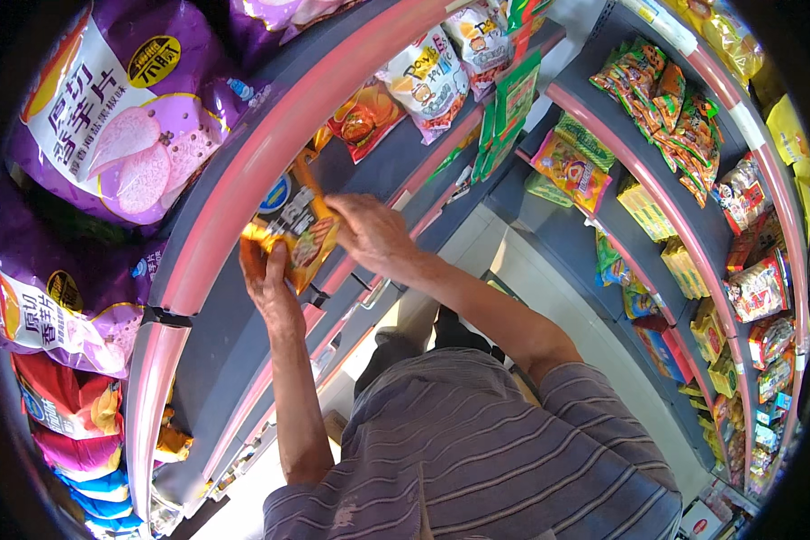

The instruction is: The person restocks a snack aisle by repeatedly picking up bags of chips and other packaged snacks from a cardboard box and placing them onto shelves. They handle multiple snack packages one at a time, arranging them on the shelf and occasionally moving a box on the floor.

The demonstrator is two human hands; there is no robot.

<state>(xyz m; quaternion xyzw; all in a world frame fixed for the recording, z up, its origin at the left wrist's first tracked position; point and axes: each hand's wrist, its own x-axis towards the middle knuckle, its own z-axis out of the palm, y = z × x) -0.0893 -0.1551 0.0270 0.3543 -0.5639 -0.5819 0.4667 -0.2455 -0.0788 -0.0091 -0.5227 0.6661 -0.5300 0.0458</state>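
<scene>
Both hands hold a yellow and black snack bag upright over a dark grey shelf, below the pink edge strip of the shelf above. My left hand grips its lower left side, with the thumb on the front. Fingers of my right hand pinch the bag's right edge. Just behind the bag, a red snack bag lies on the shelf. White snack bags stand farther along it.
Large purple chip bags fill the upper shelf at the left, near the pink shelf edge. Red chips sit lower left. Across the tiled aisle, curved shelves hold green-orange snack packs and yellow boxes.
</scene>
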